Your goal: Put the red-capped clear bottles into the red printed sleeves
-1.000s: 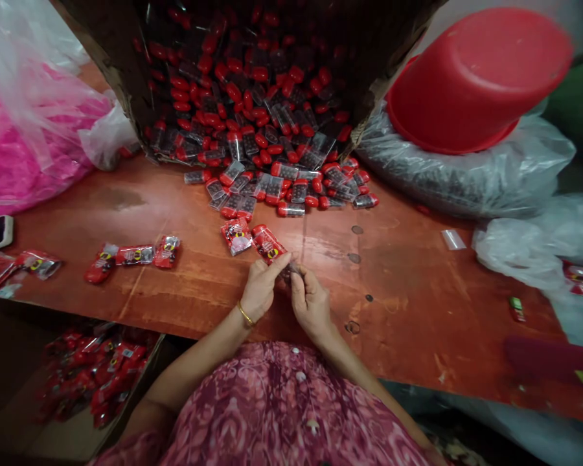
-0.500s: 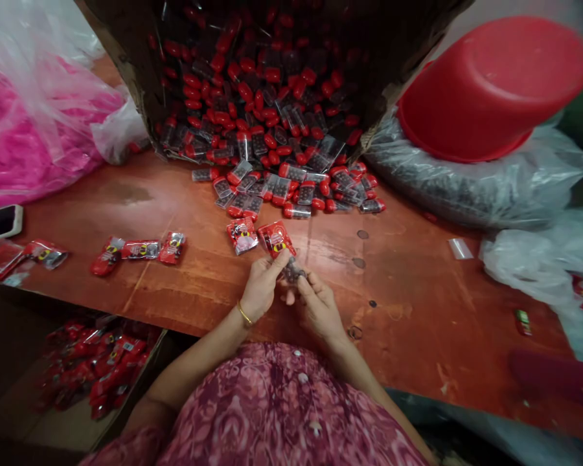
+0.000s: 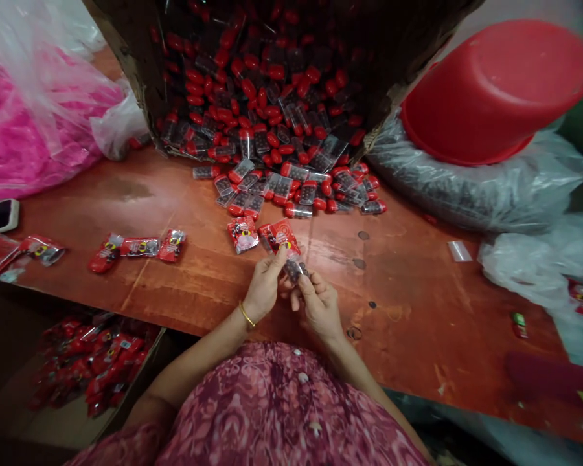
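A scuffed reddish-brown wooden tabletop [image 3: 418,323] fills the view, with a tipped cardboard carton [image 3: 126,71] spilling clear red-capped tubes [image 3: 296,191] toward the person. The left hand [image 3: 265,285] pinches a red foil packet [image 3: 282,238] upright; the right hand [image 3: 318,304] pinches one tube [image 3: 295,270] at the packet's lower edge, both grips closed. Since the earlier frame, the packet has risen off the wood. Three packets [image 3: 140,246] lie in a row; one more packet [image 3: 243,234] sits just beside the hands.

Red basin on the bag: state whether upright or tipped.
Tipped: the basin sits upside down, slanted, its base up, on the bag.
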A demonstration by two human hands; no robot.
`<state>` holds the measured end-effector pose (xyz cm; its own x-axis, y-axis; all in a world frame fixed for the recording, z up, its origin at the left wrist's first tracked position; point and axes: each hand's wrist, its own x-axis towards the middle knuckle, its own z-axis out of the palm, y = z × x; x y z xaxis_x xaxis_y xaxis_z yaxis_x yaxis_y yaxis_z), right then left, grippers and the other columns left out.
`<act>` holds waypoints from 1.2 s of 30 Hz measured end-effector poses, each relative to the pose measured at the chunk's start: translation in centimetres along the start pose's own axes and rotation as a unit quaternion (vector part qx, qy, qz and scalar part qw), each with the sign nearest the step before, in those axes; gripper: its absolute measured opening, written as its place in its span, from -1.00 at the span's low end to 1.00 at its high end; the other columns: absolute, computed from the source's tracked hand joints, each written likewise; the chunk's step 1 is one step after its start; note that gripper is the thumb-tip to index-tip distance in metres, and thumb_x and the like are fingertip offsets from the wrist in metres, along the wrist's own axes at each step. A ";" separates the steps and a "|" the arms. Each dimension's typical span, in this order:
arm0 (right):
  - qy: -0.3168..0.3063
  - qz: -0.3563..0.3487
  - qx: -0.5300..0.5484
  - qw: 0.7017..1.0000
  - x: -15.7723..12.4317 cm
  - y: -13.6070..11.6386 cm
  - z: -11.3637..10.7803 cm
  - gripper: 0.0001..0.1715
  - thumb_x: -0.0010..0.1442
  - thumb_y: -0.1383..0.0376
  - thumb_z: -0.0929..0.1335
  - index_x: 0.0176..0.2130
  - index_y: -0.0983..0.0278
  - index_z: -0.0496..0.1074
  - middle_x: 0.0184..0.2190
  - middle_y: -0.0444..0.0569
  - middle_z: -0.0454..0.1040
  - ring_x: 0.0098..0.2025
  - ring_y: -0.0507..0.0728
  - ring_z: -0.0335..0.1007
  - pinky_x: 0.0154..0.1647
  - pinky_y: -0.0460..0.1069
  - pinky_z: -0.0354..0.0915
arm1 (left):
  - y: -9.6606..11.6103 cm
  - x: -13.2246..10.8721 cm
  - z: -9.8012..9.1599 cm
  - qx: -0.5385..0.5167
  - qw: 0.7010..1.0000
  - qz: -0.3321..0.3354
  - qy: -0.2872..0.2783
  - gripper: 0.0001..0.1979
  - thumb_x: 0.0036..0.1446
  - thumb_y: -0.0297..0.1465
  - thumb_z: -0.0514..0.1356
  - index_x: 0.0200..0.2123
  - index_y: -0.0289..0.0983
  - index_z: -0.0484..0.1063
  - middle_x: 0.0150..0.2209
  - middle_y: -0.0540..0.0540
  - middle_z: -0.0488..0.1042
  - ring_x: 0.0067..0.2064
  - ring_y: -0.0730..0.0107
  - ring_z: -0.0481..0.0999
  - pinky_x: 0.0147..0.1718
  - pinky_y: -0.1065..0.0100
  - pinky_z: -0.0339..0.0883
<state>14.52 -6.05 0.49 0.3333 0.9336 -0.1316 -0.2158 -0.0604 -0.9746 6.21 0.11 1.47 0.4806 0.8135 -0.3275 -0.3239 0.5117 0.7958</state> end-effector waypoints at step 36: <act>0.075 -0.143 -0.176 0.971 2.9 1.7 -0.5 -0.57 -0.17 0.09 0.47 -0.44 0.23 0.24 -0.59 -0.25 0.25 -0.56 -0.03 0.14 -0.52 -0.11 0.18 | 0.1 -2.0 -0.1 -0.112 0.992 -0.053 0.003 -0.60 -0.20 -0.11 0.33 -0.37 -0.31 0.53 -0.40 -0.10 0.54 -0.30 0.34 0.50 -0.26 0.37 0.32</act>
<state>15.54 -3.66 -1.65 0.4699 0.8691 0.1545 0.2235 0.0522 -0.9733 5.13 -1.46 2.22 0.5165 0.7528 -0.4081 -0.4441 0.6430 0.6239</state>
